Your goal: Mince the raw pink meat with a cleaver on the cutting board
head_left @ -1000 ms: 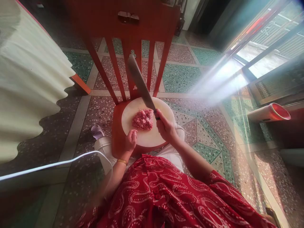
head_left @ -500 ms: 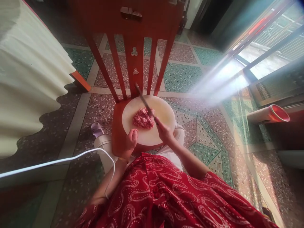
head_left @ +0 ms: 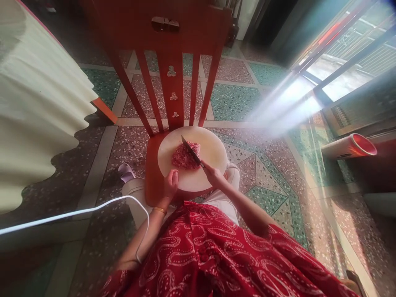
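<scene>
My right hand [head_left: 214, 175] grips the handle of a knife [head_left: 191, 152]. Its dark blade lies across a heap of minced meat [head_left: 182, 159], pointing up and to the left. The pinkish-red meat sits on a round, pale cutting board [head_left: 213, 144], left of its middle. My left hand [head_left: 171, 181] is closed in a fist at the board's near left edge, just below the meat, and I see nothing in it. Beneath the board is the seat of a reddish-brown wooden chair [head_left: 152, 173].
The slatted chair back [head_left: 173, 82] rises beyond the board. A cream cloth [head_left: 37, 115] hangs at the left, and a white cable [head_left: 77, 212] crosses to my left arm. A red-and-white bin [head_left: 340, 149] stands right, below a bright opening. A lilac slipper [head_left: 126, 173] shows lower left.
The knife has come down from a raised tilt onto the meat, its tip now lower and nearer the board. My left hand stays in a fist at nearly the same spot.
</scene>
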`<action>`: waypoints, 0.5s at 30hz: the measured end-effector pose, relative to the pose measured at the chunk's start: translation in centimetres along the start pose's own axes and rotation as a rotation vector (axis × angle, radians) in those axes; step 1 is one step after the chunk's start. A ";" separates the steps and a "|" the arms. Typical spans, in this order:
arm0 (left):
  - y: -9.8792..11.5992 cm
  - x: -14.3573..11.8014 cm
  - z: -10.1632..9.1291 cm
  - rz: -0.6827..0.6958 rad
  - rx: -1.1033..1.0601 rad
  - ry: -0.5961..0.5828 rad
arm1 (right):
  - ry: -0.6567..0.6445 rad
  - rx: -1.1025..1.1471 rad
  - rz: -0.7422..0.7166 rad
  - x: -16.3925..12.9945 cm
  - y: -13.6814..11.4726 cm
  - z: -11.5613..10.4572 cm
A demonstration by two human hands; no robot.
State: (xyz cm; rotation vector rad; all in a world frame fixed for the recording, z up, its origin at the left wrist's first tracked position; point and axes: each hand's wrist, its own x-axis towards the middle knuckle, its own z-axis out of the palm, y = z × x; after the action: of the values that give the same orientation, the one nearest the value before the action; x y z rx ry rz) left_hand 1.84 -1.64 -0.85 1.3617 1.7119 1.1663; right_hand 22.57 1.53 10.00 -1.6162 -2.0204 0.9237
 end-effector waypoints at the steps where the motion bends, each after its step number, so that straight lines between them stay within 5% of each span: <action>1: -0.1 0.0 0.1 0.008 -0.001 -0.015 | 0.006 0.018 -0.002 0.0 -0.4 -0.3; 6: -0.3 0.1 0.1 0.024 -0.001 -0.015 | 0.187 0.060 -0.220 0.0 -1.6 -0.8; 12: -0.3 0.0 0.0 0.013 0.035 -0.032 | 0.002 0.026 -0.022 -0.1 -0.6 0.2; 15: -0.3 0.1 0.1 0.033 0.041 -0.037 | 0.117 0.097 -0.184 -0.5 -2.4 -1.2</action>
State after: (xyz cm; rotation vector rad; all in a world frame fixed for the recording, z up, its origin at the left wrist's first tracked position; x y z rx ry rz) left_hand 1.79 -1.51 -1.19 1.4329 1.7016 1.1234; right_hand 21.79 1.12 12.57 -1.3743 -1.9731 0.8267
